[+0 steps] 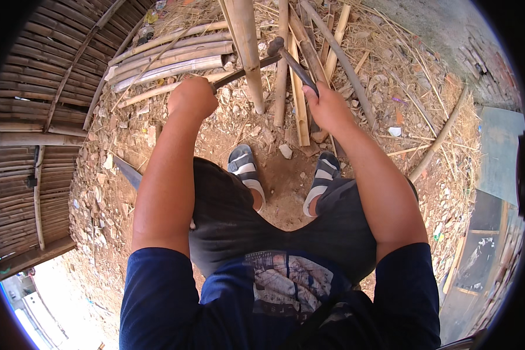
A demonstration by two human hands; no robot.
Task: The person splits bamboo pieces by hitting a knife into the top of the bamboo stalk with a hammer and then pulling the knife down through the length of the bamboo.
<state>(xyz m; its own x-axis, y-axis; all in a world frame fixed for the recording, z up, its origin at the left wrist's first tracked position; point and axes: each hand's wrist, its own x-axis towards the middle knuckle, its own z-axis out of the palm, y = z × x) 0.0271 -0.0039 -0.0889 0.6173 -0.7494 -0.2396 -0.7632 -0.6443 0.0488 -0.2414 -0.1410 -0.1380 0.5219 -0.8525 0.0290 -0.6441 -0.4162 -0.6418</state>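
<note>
Hands grip tools on either side of an upright bamboo pole [248, 52]. The left hand [191, 98] is closed in a fist around the handle of a long dark blade [245, 71], which reaches across to the pole and meets it partway up. The right hand [328, 106] is closed around the handle of a hammer [294, 63], whose dark head sits just beside the blade near the pole. The pole is pale tan, smooth and round, standing between the hands with its foot on the dirt. Split bamboo strips [300, 99] lie behind and beside it. Whole bamboo poles [169, 61] are stacked to the left. Sandalled feet [245, 169] rest on rubble-strewn earth below. A woven bamboo wall [35, 105] curves along the left.
</note>
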